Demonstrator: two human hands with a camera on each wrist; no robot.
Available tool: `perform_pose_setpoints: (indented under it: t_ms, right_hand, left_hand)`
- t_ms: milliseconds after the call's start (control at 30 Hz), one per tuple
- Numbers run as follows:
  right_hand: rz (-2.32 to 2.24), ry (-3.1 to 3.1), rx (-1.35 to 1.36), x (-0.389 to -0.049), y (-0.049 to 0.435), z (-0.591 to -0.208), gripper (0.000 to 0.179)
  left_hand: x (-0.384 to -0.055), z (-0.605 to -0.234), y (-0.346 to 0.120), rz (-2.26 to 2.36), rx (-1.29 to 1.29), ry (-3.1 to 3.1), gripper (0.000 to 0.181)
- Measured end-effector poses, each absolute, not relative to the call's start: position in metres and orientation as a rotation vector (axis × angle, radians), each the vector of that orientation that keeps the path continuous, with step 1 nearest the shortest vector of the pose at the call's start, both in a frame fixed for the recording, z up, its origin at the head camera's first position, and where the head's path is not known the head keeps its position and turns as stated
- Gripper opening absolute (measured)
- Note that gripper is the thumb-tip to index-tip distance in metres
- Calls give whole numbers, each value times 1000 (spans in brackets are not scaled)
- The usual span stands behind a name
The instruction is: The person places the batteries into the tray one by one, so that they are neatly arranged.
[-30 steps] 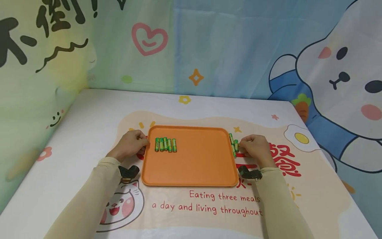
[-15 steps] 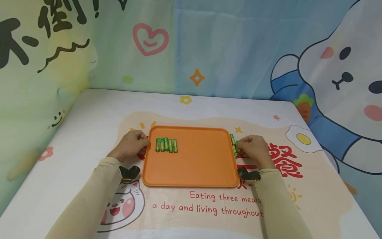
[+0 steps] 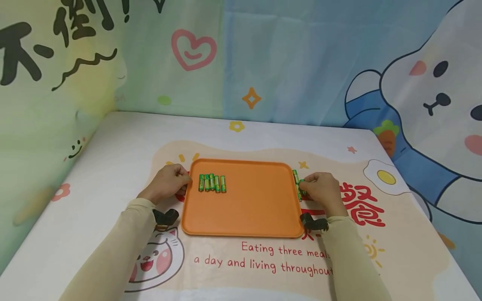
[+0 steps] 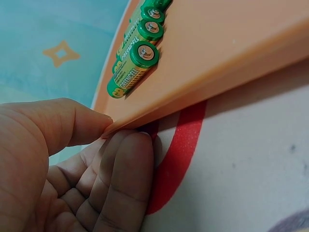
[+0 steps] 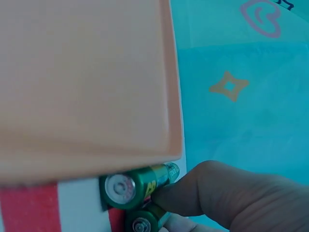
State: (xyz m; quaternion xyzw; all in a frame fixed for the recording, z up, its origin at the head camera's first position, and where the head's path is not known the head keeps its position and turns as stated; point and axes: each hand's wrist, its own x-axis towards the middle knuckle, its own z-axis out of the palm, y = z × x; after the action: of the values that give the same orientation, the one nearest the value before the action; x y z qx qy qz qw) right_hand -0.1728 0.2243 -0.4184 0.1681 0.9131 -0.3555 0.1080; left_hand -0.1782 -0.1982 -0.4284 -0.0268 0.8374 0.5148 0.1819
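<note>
- Reaching in from 7 and 5 o'clock of the orange tray (image 3: 244, 213), my pale sleeves (image 3: 109, 251) lay closest to me.
- At 6 o'clock, red English lettering (image 3: 263, 256) ran across the tablecloth (image 3: 150, 129), and a printed cat face (image 3: 158, 259) sat at 8.
- On my wrists, just outside the tray's near half, I wore black devices (image 3: 165, 217).
- At 9 o'clock my left hand (image 3: 169, 182) pinched the tray's rim, thumb on top and fingers underneath.
- At 3 o'clock, just outside the tray, my right hand (image 3: 321, 187) grasped a green battery (image 5: 145, 218) between thumb and finger.
- Two more batteries (image 5: 137, 184) lay end to end along the tray's outer edge, between it and the one I gripped.
- Inside the tray, toward 10 o'clock, five green batteries (image 3: 211, 182) lay side by side in a row.
- A printed fried egg (image 3: 386, 177) was farther out near 3 o'clock.
- Farthest off, the backdrop (image 3: 293, 62) showed an orange star (image 3: 246, 99) at 12, a pink heart (image 3: 180, 58) at 11 and a white rabbit (image 3: 418, 113) at 2.
</note>
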Motion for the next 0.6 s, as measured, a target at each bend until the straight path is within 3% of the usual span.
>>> perform_pose_setpoints:
  t_ms: [600]
  right_hand:
    - [-1377, 2492, 551, -170, 242, -425, 42]
  left_hand:
    - [-178, -429, -200, 1449, -53, 2356, 16]
